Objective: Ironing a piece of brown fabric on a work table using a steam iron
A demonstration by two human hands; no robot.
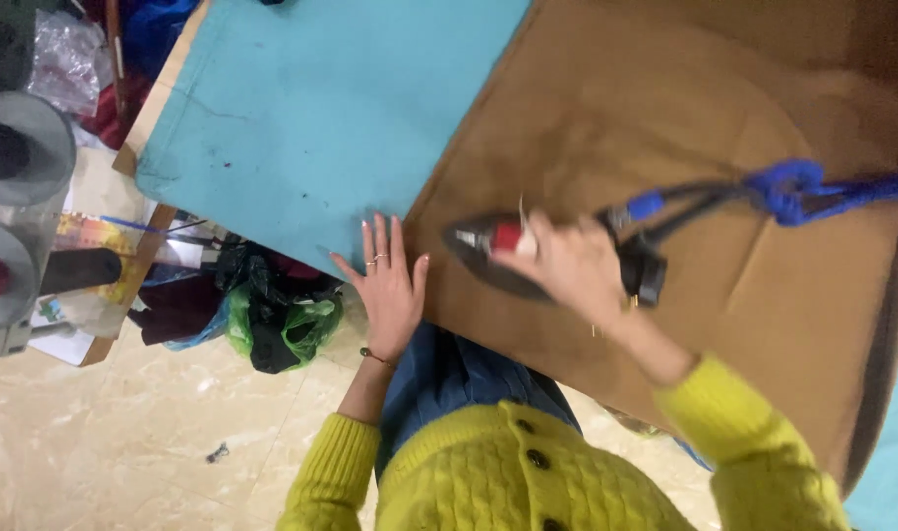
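View: a head camera looks straight down at a person in a yellow knitted cardigan (528,472) standing at a bench (144,113).

Right hand: the right hand (567,267), at centre frame, has its grip wrapped tight round the handle of an electric iron (498,258), knuckles up. Holding it from above this way likely lets the arm lean weight down through the soleplate.

Iron: dark body with a pointed nose aimed toward the left of the frame and a red patch near the front. It sits flat on the brown cloth (665,167), near that cloth's left edge. It looks slightly blurred.

Cord: a blue fabric-wrapped cord (813,192) leaves the back of the iron and runs off toward the right edge, lifted clear of the cloth, probably so it does not drag over the pressed area.

Left hand: the left hand (390,285) lies palm down, fingers spread and gripping nothing, on the turquoise sheet (321,108) just beside the brown cloth's edge. This seems to brace the person and keep the layers from sliding. Rings and a thin bracelet show.

Brown cloth: large, soft-looking, tan to brown, filling the upper right, with faint creases.

Surroundings: at lower left, a pale tiled floor (124,442) and a green plastic bag (292,329) with dark contents; thread cones (16,147) stand at far left.
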